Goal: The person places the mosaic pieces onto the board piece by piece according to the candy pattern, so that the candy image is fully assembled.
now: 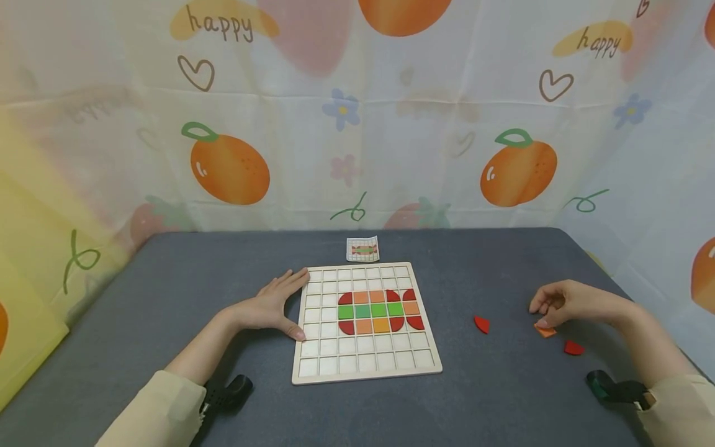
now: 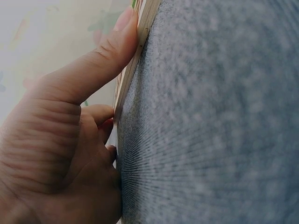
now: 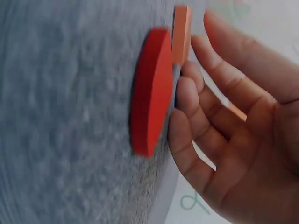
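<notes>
A wooden grid board (image 1: 364, 362) lies on the dark table. Set in its cells are red rounded pieces (image 1: 346, 326), green squares (image 1: 378, 310) and orange squares (image 1: 364, 326). My left hand (image 1: 267, 307) rests at the board's left edge, thumb and fingers spread; the thumb touches the rim (image 2: 128, 77). Over at the right, my right hand (image 1: 570, 304) hovers low with loosely bent fingers above an orange piece (image 1: 546, 331). In the right wrist view this orange piece (image 3: 181, 35) lies by the fingertips, not visibly pinched. Beside it lies a red piece (image 3: 154, 93).
A small printed pattern card (image 1: 363, 249) lies behind the board. One more red piece (image 1: 482, 324) sits between the board and my right hand. A patterned curtain (image 1: 413, 155) hangs along the table's back edge.
</notes>
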`<state>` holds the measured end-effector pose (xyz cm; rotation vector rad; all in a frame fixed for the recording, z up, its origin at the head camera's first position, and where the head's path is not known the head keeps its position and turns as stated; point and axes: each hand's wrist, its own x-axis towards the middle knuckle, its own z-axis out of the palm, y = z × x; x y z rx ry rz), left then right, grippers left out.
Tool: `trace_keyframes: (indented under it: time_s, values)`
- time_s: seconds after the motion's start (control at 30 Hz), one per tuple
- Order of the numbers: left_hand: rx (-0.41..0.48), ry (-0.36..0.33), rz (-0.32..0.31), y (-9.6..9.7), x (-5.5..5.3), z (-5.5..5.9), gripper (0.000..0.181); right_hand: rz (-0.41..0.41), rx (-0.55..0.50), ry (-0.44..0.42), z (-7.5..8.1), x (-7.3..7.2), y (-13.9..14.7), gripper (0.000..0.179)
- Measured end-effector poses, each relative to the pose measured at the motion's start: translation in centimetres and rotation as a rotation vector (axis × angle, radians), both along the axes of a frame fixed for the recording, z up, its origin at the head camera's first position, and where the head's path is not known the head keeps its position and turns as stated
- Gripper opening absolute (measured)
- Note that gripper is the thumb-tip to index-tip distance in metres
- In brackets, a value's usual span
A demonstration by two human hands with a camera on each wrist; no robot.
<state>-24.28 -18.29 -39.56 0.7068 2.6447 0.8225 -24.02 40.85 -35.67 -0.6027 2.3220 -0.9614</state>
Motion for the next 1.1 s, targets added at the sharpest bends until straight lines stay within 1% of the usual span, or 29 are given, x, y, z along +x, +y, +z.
trace_keyframes:
  time_s: [0.1, 0.17, 0.4, 0.6, 0.67, 0.77, 0.87, 1.0, 1.1]
  values:
    - [-0.001, 0.001, 0.001, 0.0, 0.0, 0.0, 0.126, 0.039, -0.047, -0.045, -0.1, 0.0, 0.4, 0.029]
    - [-0.001, -0.001, 0.001, 0.0, 0.0, 0.0, 0.126, 0.049, -0.045, -0.046, 0.0, 0.0, 0.4, 0.030]
    - [0.000, -0.007, 0.003, 0.0, 0.0, 0.0, 0.126, 0.080, -0.015, -0.009, -0.1, 0.2, 0.3, 0.029]
    - [0.001, -0.009, 0.007, 0.0, -0.1, 0.0, 0.127, 0.094, 0.001, 0.084, -0.4, 0.3, 0.3, 0.026]
    - [-0.001, -0.008, 0.010, 0.0, -0.1, -0.1, 0.127, 0.098, 0.003, 0.097, -0.4, 0.2, 0.2, 0.026]
    - [-0.004, -0.007, 0.012, 0.0, -0.1, -0.1, 0.127, 0.089, 0.000, 0.086, -0.3, 0.1, 0.0, 0.028]
    - [-0.005, -0.006, 0.013, 0.0, -0.1, -0.1, 0.127, 0.059, 0.015, 0.074, -0.1, -0.1, -0.3, 0.031]
    - [-0.004, -0.009, 0.012, 0.0, -0.1, -0.1, 0.127, 0.010, 0.072, 0.117, 0.1, -0.3, -0.7, 0.032]
    - [-0.004, -0.011, 0.013, 0.0, 0.0, 0.0, 0.127, -0.004, 0.096, 0.147, 0.2, -0.4, -1.0, 0.032]
